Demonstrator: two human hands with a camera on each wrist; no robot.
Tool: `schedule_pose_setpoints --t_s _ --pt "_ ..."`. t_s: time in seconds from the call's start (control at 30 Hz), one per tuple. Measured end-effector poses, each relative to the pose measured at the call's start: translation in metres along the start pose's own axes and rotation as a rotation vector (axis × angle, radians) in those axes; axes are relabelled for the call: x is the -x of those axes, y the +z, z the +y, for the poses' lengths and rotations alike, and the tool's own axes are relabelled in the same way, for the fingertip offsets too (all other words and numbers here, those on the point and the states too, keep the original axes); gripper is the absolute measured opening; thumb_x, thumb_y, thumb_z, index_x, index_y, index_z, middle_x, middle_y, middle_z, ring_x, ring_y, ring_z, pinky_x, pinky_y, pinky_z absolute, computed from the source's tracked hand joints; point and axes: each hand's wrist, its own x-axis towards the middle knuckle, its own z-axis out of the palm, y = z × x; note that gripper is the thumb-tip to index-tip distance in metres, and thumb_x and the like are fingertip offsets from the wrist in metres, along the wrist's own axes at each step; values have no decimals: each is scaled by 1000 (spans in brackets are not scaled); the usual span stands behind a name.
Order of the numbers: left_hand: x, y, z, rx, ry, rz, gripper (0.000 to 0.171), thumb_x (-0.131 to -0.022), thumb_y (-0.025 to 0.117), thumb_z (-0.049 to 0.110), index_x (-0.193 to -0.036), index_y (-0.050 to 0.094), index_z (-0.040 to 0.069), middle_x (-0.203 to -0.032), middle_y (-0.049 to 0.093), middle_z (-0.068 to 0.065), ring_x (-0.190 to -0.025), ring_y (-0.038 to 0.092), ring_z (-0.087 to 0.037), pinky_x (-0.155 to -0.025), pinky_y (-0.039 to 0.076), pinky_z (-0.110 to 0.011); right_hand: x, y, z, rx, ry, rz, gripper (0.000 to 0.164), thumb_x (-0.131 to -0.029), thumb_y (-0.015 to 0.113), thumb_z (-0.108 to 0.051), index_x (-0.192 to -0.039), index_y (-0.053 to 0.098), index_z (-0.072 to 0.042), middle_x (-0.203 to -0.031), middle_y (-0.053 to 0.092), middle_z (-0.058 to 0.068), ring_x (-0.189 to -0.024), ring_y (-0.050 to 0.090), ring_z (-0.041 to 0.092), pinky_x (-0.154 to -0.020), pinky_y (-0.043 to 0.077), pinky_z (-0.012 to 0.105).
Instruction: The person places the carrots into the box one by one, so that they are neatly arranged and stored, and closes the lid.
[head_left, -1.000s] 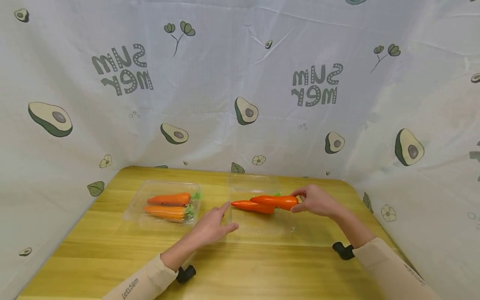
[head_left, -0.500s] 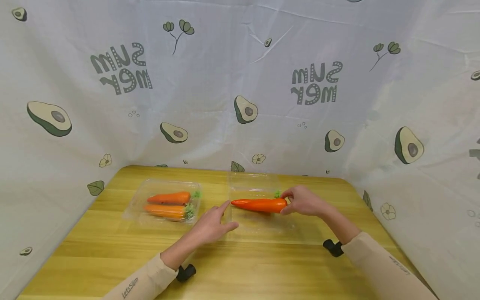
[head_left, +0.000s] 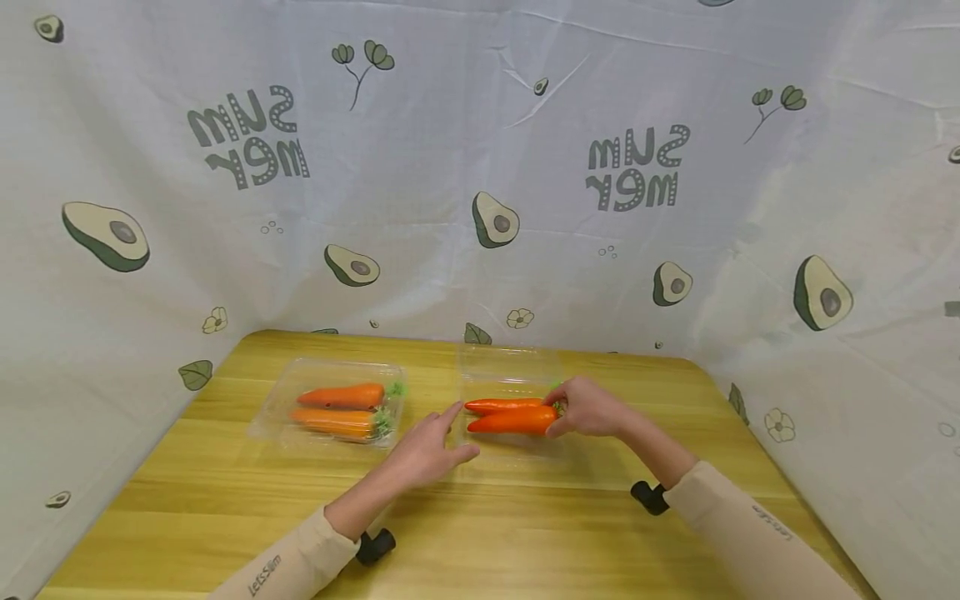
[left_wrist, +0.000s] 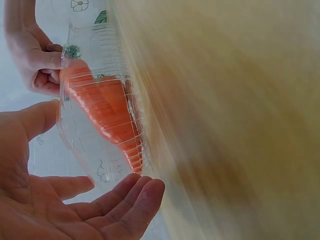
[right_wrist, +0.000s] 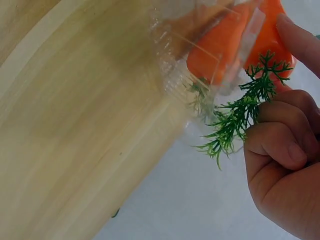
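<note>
My right hand (head_left: 588, 407) pinches a bright orange carrot (head_left: 513, 420) by its thick end, low over the near side of a clear plastic box (head_left: 517, 452). A second carrot (head_left: 491, 405) lies in the box just behind it, both tips pointing left. Green leaves (right_wrist: 255, 95) hang by the curled fingers in the right wrist view. Fingers spread, my left hand (head_left: 427, 450) stays at the box's left end; in the left wrist view its thumb and fingertips meet the clear wall (left_wrist: 75, 145). Whether the pinched carrot touches the box floor, I cannot tell.
Farther left, another clear box (head_left: 272, 408) holds two more carrots (head_left: 341, 397) with green tops. The box at the hands has its clear lid (head_left: 510, 360) raised at the back. A printed cloth (head_left: 420, 167) surrounds the wooden table (head_left: 465, 542).
My right hand has brought the pinched carrot leftward, down and toward me, from above the other carrot to the near side of it. The left hand has stayed in place.
</note>
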Motion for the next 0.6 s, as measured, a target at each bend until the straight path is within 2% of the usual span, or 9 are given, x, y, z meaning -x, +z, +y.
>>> schedule_pose_setpoints --t_s 0.27,0.47,0.6 --pt "0 0 1 2 -15 -5 80 -95 68 46 -159 32 13 -148 50 -24 -140 43 -42 -109 39 -60 -5 9 1 3 14 -18 45 -74 88 -15 -112 74 4 -68 45 -2 -64 37 13 -60 31 26" --pt "0 1 1 -8 -10 -3 80 -95 67 46 -159 32 12 -146 52 -23 -137 47 -41 -108 41 -59 -6 10 -2 52 -14 -21 44 -72 87 -12 -110 74 5 -81 62 3 -70 43 15 -66 36 28" --pt "-1 1 2 -12 -5 -2 81 -95 68 46 -158 33 11 -144 53 -24 -135 49 -40 -107 43 -58 -7 11 -2 93 -17 -24 38 -71 85 -9 -105 75 3 -81 63 4 -71 45 16 -68 38 30"
